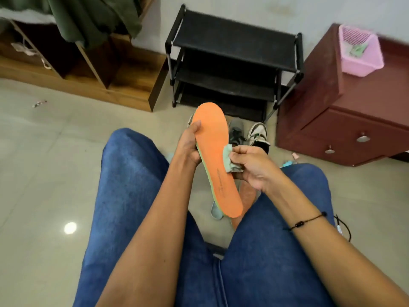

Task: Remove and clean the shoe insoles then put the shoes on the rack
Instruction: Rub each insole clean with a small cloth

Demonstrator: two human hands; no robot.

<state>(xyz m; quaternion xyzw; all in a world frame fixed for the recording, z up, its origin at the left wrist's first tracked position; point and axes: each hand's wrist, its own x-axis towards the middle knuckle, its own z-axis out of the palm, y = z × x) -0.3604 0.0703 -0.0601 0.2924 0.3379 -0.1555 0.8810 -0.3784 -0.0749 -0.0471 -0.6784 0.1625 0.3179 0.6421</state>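
Observation:
An orange insole [215, 151] with a pale green underside stands almost upright between my knees. My left hand [188, 142] grips its left edge, thumb on the orange face near the toe end. My right hand [252, 165] pinches a small green cloth [230, 158] against the insole's right side at mid length. Below it, a second orange insole [246, 196] lies on the floor, partly hidden. A grey shoe [236, 131] and a white shoe [257, 134] sit on the floor in front of the black shoe rack [234, 60], whose shelves hold nothing.
A dark red cabinet [354, 120] with a pink basket [360, 52] on top stands right of the rack. Wooden shelving [88, 69] with green clothing hanging over it fills the left back. My legs in blue jeans frame the tiled floor.

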